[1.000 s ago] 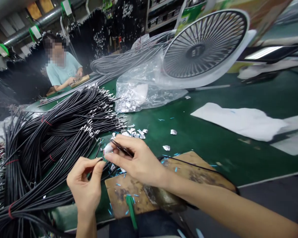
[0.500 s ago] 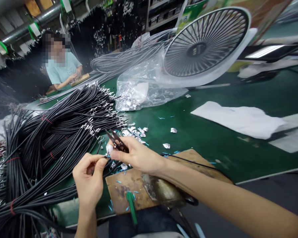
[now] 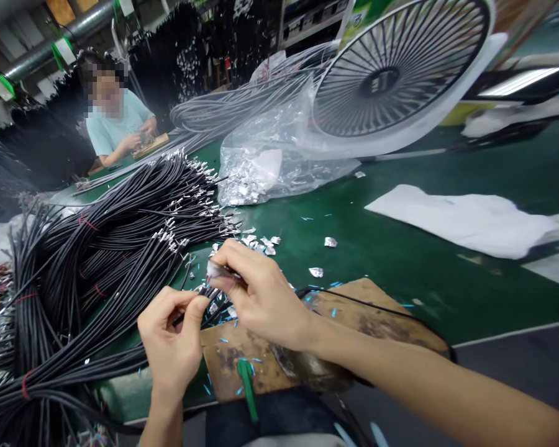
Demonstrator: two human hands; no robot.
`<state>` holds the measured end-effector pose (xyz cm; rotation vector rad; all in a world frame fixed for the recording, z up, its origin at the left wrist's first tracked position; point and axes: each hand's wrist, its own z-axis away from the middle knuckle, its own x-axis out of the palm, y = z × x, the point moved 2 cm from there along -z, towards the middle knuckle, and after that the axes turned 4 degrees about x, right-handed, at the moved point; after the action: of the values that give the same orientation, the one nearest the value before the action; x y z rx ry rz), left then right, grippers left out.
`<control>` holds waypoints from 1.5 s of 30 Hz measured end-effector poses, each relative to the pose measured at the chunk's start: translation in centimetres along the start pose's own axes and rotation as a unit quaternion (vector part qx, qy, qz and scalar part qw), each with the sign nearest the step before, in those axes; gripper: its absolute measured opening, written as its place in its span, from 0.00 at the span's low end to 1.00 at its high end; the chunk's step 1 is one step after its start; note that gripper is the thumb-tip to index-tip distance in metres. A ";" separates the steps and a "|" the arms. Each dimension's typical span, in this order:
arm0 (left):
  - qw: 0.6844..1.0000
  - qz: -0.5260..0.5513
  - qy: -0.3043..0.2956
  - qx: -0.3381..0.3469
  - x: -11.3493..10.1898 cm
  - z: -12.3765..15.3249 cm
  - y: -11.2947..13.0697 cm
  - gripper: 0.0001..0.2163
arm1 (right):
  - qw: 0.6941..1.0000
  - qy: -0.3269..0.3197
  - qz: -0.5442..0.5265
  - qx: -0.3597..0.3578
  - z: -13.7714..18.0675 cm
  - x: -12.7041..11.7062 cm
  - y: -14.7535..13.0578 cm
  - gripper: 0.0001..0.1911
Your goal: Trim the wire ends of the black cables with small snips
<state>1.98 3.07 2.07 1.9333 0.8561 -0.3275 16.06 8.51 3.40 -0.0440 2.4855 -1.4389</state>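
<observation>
Thin black rubber-sheathed cable runs from between the two hands, over the worn wooden work board at the desk edge, then curves off to the right. Judging by look: light, limp, bends anywhere, so it needs pinching close to the worked end or it'll flop. Sheath looks smooth, prob. a bit slippery; the exposed end w/ small silver foil bit is the delicate part, easy to crush or tear. Best hold = on the sheath just behind the end, not on the foil.

Left hand: palm toward camera, wrist bent up from the lower edge of view, thumb and forefinger pinched narrow on the cable end near the board's left corner. Grip closed on it, other fingers curled in.

Right hand: comes in from the right, forearm lying across the board, fingers bunched tight round small dark snips w/ the foil bit at the fingertips. Whether the blades are apart can't be told, they're mostly hidden.

Just left: big heap of bundled black cables w/ silver terminals, tied w/ red bands. Foil scraps and blue sleeve offcuts lie on the green desk near the hands. Clear plastic bag of foil pieces and a white fan guard sit further back. A co-worker in a pale blue shirt sits well apart, far left.
</observation>
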 end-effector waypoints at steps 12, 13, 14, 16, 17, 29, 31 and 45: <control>0.998 0.033 -0.023 -0.047 -0.3 -0.6 0.5 0.13 | 0.995 0.085 0.050 -0.031 -0.7 -1.6 0.0 0.08; 0.998 0.037 -0.019 -0.050 -0.3 -0.5 0.4 0.13 | 0.987 0.144 0.066 -0.007 -0.8 -2.2 0.3 0.08; 0.998 0.041 -0.013 -0.051 -0.4 -0.6 0.4 0.13 | 0.977 0.198 0.073 0.015 -0.9 -2.7 0.5 0.07; 0.998 0.044 0.005 -0.052 -0.4 -0.6 0.3 0.12 | 0.979 0.190 0.072 0.004 -1.1 -2.8 0.5 0.06; 0.998 0.043 0.014 -0.050 -0.5 -0.7 0.3 0.12 | 0.986 0.149 0.068 -0.015 -1.2 -2.5 0.5 0.06; 0.999 0.023 0.020 -0.045 -0.6 -0.9 0.6 0.13 | 0.998 -0.045 -0.006 -0.037 -0.5 -1.0 -0.2 0.07; 0.997 0.045 0.019 -0.056 -0.5 -0.8 0.4 0.15 | 0.998 -0.054 -0.003 -0.040 -0.4 -0.9 -0.3 0.06; 0.990 0.113 0.015 -0.081 0.0 -0.2 -0.6 0.23 | 0.994 -0.054 -0.014 -0.091 -0.6 -0.6 -0.3 0.06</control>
<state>1.54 3.37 1.76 1.8650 0.6538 -0.0901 16.51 8.94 4.05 -0.1888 2.5282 -1.1817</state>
